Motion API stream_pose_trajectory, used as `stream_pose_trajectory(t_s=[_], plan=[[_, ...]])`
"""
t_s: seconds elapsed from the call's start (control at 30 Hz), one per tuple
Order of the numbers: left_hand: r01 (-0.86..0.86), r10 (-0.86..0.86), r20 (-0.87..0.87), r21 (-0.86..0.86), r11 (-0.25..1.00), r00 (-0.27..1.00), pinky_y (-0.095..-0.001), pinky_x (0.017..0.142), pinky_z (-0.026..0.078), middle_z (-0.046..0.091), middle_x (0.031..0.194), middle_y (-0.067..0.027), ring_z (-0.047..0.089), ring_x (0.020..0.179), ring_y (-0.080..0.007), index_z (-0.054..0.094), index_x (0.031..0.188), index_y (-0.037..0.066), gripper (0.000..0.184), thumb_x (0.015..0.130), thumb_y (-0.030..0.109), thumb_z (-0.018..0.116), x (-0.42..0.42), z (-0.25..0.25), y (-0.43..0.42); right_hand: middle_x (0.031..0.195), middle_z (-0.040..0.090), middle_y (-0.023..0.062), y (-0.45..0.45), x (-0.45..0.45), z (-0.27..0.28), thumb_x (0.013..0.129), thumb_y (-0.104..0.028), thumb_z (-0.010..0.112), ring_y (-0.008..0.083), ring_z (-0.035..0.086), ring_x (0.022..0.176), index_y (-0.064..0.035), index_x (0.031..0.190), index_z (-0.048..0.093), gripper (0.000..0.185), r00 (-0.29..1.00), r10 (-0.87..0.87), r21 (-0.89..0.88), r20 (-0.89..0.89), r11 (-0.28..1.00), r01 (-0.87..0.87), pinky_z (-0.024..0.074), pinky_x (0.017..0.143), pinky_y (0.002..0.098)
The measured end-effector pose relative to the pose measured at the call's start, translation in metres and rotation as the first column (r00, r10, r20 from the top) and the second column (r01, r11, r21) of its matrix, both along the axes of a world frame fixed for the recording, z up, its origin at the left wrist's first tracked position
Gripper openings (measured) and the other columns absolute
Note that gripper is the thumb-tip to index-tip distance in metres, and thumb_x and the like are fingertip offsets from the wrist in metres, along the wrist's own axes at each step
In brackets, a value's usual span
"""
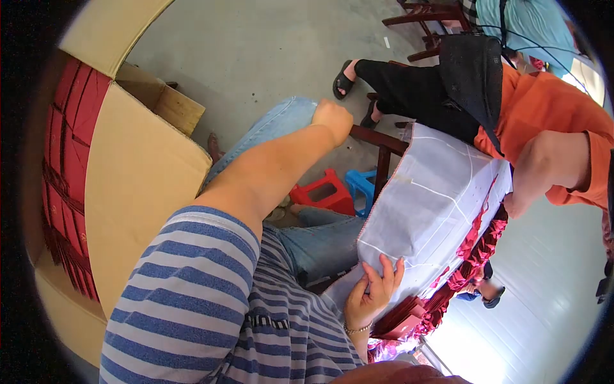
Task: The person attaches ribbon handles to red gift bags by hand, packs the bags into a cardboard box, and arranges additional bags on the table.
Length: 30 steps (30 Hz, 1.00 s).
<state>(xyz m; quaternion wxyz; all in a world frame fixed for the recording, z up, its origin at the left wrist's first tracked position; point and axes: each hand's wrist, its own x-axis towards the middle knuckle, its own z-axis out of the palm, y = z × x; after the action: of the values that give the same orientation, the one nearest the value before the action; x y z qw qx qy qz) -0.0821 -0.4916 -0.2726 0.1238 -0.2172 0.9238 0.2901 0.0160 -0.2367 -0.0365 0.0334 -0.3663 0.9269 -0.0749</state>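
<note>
My left hand [332,120] is closed beside the knee of my jeans [275,125], next to the end of a dark wooden bar [380,139]. Its curled fingers hide whatever is inside. My right hand [374,291], a bracelet at its wrist, lies with fingers apart on a whitish, see-through sheet with white lines [422,185]. This sheet covers a table. Dark red folded pieces [409,317] are piled along the sheet's far side, beyond my right hand.
An open cardboard box [137,192] holds red bundles [67,166] on the left. Red [326,192] and blue [361,189] plastic stools stand below the table. A person in orange [543,102] sits across it; another person [531,25] is farther back.
</note>
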Motion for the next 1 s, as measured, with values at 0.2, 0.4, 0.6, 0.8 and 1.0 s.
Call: stream_pose_trajectory(t_s=[0.2,0.4,0.6,0.8,1.0], plan=[[0.019,-0.019,0.012,0.015,1.000,1.000,-0.0390,0.085,0.048,0.073,0.094,-0.0093,0.067,0.097,-0.0258,0.075,0.088,0.012,0.016,0.080,0.014,0.062,-0.0002,0.0012,-0.0012,0.124,0.061,0.0161,0.0017,-0.0009,-0.0010,0.074,0.008,0.055,0.0461,0.041,0.131,-0.0038,0.094,0.071,0.029,1.000,0.004,0.005,-0.017,1.000,-0.004,0.0320,0.109,0.0514],[0.003,-0.003,-0.001,0.006,1.000,1.000,-0.0386,0.084,0.049,0.073,0.093,-0.0089,0.068,0.096,-0.0260,0.075,0.087,0.012,0.016,0.080,0.014,0.062,0.0005,0.0021,-0.0011,0.123,0.061,0.0166,0.0028,-0.0014,-0.0014,0.074,0.007,0.055,0.0462,0.041,0.131,-0.0036,0.094,0.071,0.028,1.000,0.009,0.002,-0.017,1.000,-0.009,0.0312,0.109,0.0516],[0.002,-0.002,0.002,0.011,1.000,1.000,-0.0386,0.084,0.049,0.073,0.094,-0.0087,0.068,0.096,-0.0259,0.075,0.087,0.012,0.016,0.079,0.015,0.063,-0.0007,0.0001,0.0001,0.122,0.062,0.0172,0.0035,-0.0015,-0.0019,0.074,0.006,0.055,0.0466,0.041,0.130,-0.0035,0.094,0.071,0.027,1.000,0.003,-0.005,-0.015,1.000,-0.003,0.0305,0.110,0.0521],[0.002,-0.003,0.023,0.031,1.000,1.000,-0.0387,0.086,0.048,0.073,0.096,-0.0091,0.067,0.098,-0.0258,0.076,0.089,0.012,0.017,0.079,0.015,0.062,-0.0009,0.0018,-0.0013,0.123,0.061,0.0171,0.0018,-0.0010,-0.0008,0.074,0.007,0.055,0.0461,0.041,0.130,-0.0035,0.094,0.071,0.028,1.000,0.008,0.004,-0.014,1.000,-0.008,0.0308,0.110,0.0517],[-0.002,0.002,0.021,0.033,0.999,1.000,-0.0386,0.087,0.048,0.073,0.097,-0.0091,0.067,0.098,-0.0259,0.076,0.089,0.012,0.017,0.080,0.015,0.061,-0.0005,0.0016,-0.0014,0.122,0.061,0.0171,0.0008,-0.0004,-0.0013,0.074,0.007,0.055,0.0460,0.041,0.131,-0.0037,0.094,0.071,0.028,1.000,0.005,0.005,-0.020,1.000,-0.005,0.0311,0.109,0.0516]])
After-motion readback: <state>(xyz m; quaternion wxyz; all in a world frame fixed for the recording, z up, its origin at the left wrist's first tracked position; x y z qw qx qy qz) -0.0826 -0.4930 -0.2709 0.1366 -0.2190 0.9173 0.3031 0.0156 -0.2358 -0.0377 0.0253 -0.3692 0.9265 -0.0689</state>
